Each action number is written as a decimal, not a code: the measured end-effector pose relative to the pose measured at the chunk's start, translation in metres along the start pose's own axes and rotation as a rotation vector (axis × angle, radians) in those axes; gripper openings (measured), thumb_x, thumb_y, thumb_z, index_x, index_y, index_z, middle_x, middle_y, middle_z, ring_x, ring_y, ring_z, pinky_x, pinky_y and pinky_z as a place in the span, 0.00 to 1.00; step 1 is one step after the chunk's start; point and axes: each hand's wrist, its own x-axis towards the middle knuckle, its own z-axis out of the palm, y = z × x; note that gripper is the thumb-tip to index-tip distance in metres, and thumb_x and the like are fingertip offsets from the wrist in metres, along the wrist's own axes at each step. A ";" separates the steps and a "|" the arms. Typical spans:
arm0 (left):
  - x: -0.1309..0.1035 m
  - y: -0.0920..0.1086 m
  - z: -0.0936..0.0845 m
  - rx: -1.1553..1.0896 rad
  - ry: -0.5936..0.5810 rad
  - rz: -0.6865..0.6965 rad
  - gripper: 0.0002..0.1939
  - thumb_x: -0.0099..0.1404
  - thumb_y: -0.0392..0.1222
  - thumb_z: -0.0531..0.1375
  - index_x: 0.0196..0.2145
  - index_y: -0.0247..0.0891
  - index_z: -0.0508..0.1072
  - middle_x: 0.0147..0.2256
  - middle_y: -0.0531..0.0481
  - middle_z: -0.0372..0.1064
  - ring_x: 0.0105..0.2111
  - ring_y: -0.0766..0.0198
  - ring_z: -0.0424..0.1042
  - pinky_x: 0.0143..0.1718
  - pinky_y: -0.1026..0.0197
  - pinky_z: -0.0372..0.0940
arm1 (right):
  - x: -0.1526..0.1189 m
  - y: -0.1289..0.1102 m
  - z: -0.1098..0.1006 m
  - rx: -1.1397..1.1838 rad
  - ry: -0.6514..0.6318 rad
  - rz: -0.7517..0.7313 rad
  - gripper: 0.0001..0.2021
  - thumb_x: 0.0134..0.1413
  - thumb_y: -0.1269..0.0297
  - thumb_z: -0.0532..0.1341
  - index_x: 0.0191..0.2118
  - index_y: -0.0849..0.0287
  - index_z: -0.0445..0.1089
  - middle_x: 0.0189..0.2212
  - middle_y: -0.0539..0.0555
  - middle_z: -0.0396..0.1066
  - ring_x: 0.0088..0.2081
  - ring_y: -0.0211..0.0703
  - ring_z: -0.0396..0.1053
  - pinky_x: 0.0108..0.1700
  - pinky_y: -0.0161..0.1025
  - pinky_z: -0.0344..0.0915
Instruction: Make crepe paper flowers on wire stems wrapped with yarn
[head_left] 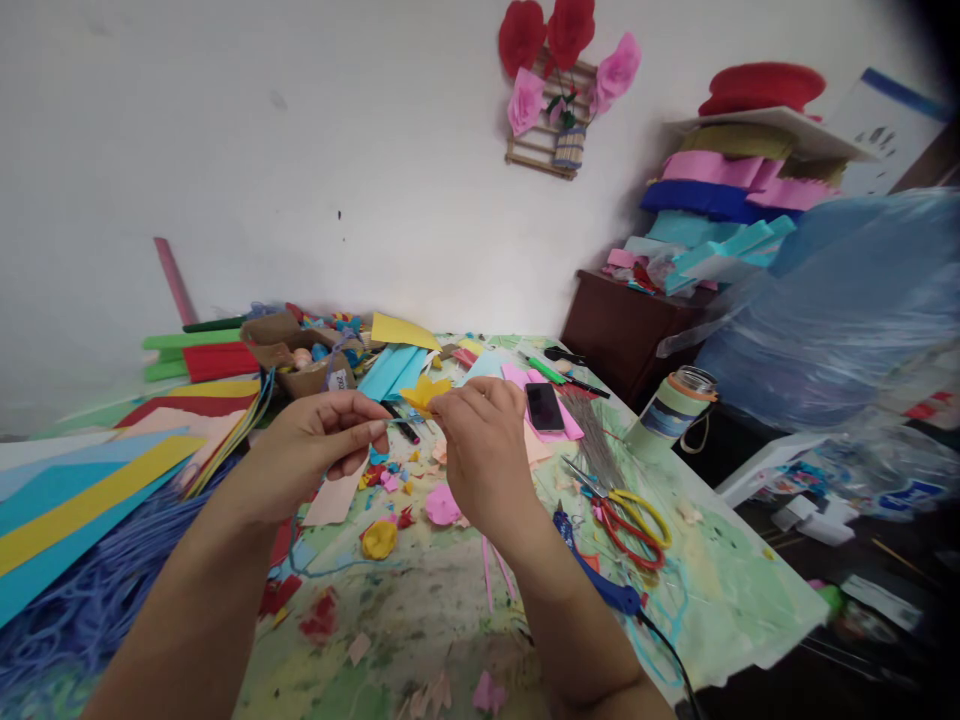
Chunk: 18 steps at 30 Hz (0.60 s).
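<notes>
Above the middle of the table, my right hand [484, 460] is closed, fingertips gripping a yellow paper flower [424, 394] whose petals point up and left. To its left my left hand [330, 440] is pinched shut on a thin pale-blue stem [397, 421] that runs toward the flower; where the two join is hidden by my right fingers. Below the hands lie a yellow paper rose [379, 540], a pink paper flower [442, 504] and small coloured paper scraps [321, 615].
Scissors [630, 520] and a blue glue gun [600, 575] with a cord lie to the right, near a phone [544, 408], a bundle of wires [596, 430] and a bottle [671, 405]. Coloured paper strips [97, 490] and purple-blue cords [67, 600] cover the left side.
</notes>
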 end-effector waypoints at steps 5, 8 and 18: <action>0.001 -0.001 0.000 0.002 -0.002 -0.003 0.12 0.54 0.47 0.66 0.31 0.38 0.73 0.24 0.51 0.69 0.16 0.73 0.57 0.15 0.68 0.50 | -0.001 0.002 0.004 -0.010 -0.025 0.001 0.15 0.52 0.83 0.56 0.40 0.56 0.68 0.36 0.50 0.74 0.45 0.45 0.61 0.49 0.45 0.51; 0.002 -0.001 0.000 -0.003 0.002 -0.007 0.12 0.53 0.47 0.66 0.30 0.38 0.72 0.24 0.51 0.69 0.15 0.73 0.56 0.15 0.68 0.50 | 0.000 0.001 0.005 -0.013 -0.029 0.008 0.14 0.53 0.82 0.56 0.40 0.56 0.68 0.35 0.51 0.73 0.45 0.46 0.61 0.49 0.45 0.51; 0.002 0.000 0.001 -0.007 -0.005 0.009 0.11 0.53 0.47 0.66 0.29 0.39 0.72 0.24 0.51 0.69 0.15 0.73 0.56 0.14 0.68 0.50 | 0.001 -0.006 0.000 0.036 -0.016 0.042 0.07 0.57 0.67 0.61 0.43 0.57 0.68 0.41 0.53 0.72 0.47 0.47 0.59 0.50 0.46 0.54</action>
